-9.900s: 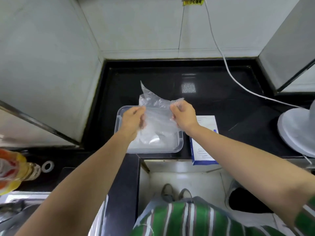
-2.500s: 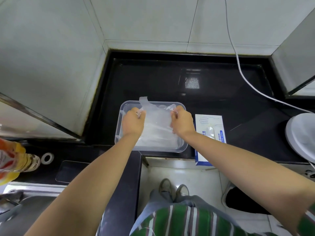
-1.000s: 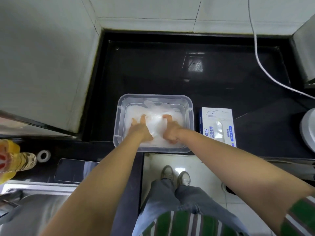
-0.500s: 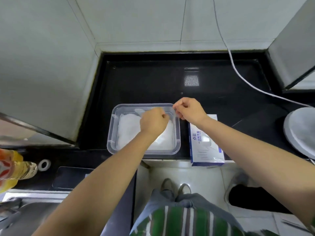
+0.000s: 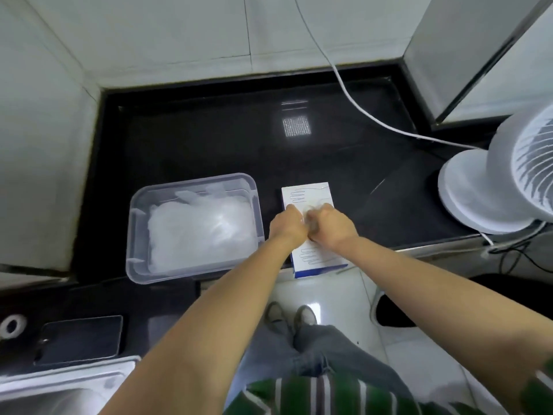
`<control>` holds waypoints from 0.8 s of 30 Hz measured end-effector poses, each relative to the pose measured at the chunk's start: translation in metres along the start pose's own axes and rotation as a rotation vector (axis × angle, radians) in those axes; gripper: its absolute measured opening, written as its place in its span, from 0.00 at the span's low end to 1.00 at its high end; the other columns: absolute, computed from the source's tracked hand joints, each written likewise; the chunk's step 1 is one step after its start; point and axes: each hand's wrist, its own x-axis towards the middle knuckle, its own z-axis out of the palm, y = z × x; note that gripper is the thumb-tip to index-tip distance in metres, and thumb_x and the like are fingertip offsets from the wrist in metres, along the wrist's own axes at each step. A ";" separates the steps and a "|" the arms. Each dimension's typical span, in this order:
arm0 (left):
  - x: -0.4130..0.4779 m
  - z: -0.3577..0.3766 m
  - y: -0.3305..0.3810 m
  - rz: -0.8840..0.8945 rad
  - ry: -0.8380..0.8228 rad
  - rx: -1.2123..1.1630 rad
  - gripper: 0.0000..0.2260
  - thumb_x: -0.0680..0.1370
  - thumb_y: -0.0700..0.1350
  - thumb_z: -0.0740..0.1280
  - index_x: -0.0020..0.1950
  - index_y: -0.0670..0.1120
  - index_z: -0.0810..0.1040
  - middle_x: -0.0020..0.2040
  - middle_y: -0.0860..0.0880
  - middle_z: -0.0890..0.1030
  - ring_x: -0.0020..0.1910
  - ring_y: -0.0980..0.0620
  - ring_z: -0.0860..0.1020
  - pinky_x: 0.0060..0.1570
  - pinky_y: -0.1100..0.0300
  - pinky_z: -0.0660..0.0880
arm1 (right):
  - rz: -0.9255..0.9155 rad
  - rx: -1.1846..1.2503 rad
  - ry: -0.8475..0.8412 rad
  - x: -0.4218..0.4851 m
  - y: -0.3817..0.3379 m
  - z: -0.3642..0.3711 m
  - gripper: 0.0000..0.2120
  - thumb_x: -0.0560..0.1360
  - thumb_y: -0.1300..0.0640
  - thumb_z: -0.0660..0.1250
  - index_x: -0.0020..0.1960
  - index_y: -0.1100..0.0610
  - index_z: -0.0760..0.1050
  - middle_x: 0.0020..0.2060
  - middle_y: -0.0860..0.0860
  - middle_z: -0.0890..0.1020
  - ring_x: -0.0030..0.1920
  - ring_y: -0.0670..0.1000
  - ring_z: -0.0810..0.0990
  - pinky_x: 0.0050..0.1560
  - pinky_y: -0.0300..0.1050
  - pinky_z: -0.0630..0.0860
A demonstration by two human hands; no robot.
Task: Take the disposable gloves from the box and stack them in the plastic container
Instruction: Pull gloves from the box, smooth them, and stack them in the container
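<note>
**Step in hand:** a further glove is being drawn from the box (image 5: 314, 256). The left hand (image 5: 288, 224) and the right hand (image 5: 332, 226) are set side by side, touching, on top of the box at its opening. The fingers of both are curled downward, with the tips hidden behind the knuckles. A faint clear film (image 5: 311, 209) is seen between the hands, but whether it is pinched cannot be told through the blur.

**Next move, as judged:** one glove is to be pulled free without others being dragged out, carried left to the container (image 5: 191, 179), and laid flat on the pile. The thin film is expected to cling and crumple, so it should be spread with both hands.

**Containers:** the container is placed on the black counter (image 5: 209, 139), just left of the box and apart from it. A loose, cloudy heap of gloves (image 5: 200, 229) is held within its walls and covers most of its floor. The contents of the box cannot be seen.
</note>
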 end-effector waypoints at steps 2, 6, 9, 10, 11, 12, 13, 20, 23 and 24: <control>0.003 0.004 -0.002 -0.050 -0.019 -0.060 0.15 0.79 0.44 0.64 0.63 0.41 0.70 0.56 0.42 0.80 0.52 0.41 0.80 0.49 0.52 0.78 | 0.007 0.011 0.034 0.000 0.003 0.003 0.07 0.72 0.61 0.63 0.47 0.53 0.76 0.48 0.52 0.74 0.41 0.57 0.78 0.39 0.45 0.74; 0.007 0.007 -0.004 -0.080 -0.038 -0.101 0.19 0.75 0.42 0.70 0.64 0.42 0.70 0.56 0.42 0.79 0.51 0.41 0.81 0.51 0.49 0.80 | 0.077 0.167 0.046 0.003 0.009 0.003 0.07 0.69 0.62 0.67 0.34 0.53 0.77 0.40 0.47 0.76 0.37 0.53 0.77 0.35 0.41 0.70; 0.009 0.008 -0.006 -0.074 -0.027 -0.065 0.20 0.75 0.42 0.72 0.63 0.42 0.70 0.56 0.44 0.79 0.52 0.43 0.79 0.47 0.54 0.77 | 0.056 0.450 0.030 0.008 0.013 -0.011 0.10 0.72 0.62 0.69 0.33 0.51 0.78 0.35 0.44 0.79 0.38 0.47 0.79 0.37 0.36 0.74; 0.011 0.010 -0.006 -0.069 -0.024 -0.048 0.20 0.75 0.43 0.72 0.63 0.42 0.70 0.56 0.44 0.79 0.52 0.44 0.79 0.46 0.55 0.76 | 0.027 0.560 0.054 0.008 0.015 -0.018 0.10 0.73 0.63 0.69 0.36 0.53 0.78 0.36 0.43 0.78 0.39 0.44 0.78 0.39 0.31 0.73; 0.012 0.010 -0.005 -0.066 -0.027 -0.035 0.20 0.75 0.42 0.72 0.63 0.42 0.69 0.56 0.44 0.79 0.53 0.45 0.79 0.44 0.56 0.75 | -0.001 0.660 0.082 0.008 0.016 -0.024 0.09 0.75 0.63 0.69 0.38 0.54 0.78 0.38 0.43 0.77 0.40 0.42 0.77 0.41 0.28 0.71; 0.012 0.010 -0.005 -0.064 -0.032 -0.029 0.21 0.75 0.42 0.72 0.64 0.42 0.69 0.56 0.45 0.78 0.53 0.45 0.79 0.43 0.58 0.74 | -0.013 0.754 0.111 0.007 0.017 -0.029 0.08 0.76 0.63 0.68 0.40 0.54 0.77 0.41 0.44 0.77 0.43 0.43 0.77 0.44 0.29 0.72; 0.011 0.009 -0.004 -0.064 -0.038 -0.027 0.21 0.76 0.42 0.72 0.65 0.43 0.68 0.57 0.45 0.77 0.53 0.46 0.78 0.42 0.59 0.73 | -0.009 0.837 0.133 0.008 0.018 -0.031 0.07 0.77 0.62 0.68 0.42 0.53 0.76 0.45 0.47 0.78 0.46 0.44 0.77 0.48 0.32 0.73; 0.010 0.009 -0.004 -0.053 -0.051 -0.015 0.21 0.77 0.42 0.70 0.66 0.43 0.66 0.57 0.44 0.77 0.52 0.46 0.79 0.42 0.59 0.74 | 0.088 0.815 0.065 0.014 0.019 -0.026 0.13 0.76 0.57 0.70 0.47 0.68 0.74 0.47 0.64 0.81 0.46 0.61 0.82 0.50 0.57 0.81; 0.011 0.006 -0.006 -0.040 -0.111 -0.068 0.17 0.78 0.43 0.69 0.64 0.43 0.67 0.53 0.45 0.76 0.49 0.46 0.79 0.45 0.56 0.78 | 0.027 1.105 0.230 0.009 0.011 -0.044 0.09 0.76 0.55 0.68 0.45 0.61 0.73 0.40 0.57 0.79 0.41 0.53 0.79 0.44 0.51 0.78; 0.011 0.004 -0.007 -0.049 -0.143 -0.108 0.16 0.78 0.43 0.68 0.64 0.43 0.68 0.55 0.45 0.76 0.49 0.46 0.79 0.47 0.55 0.80 | 0.027 1.166 0.253 0.008 0.009 -0.049 0.10 0.75 0.54 0.68 0.47 0.60 0.74 0.42 0.56 0.80 0.43 0.53 0.81 0.46 0.52 0.80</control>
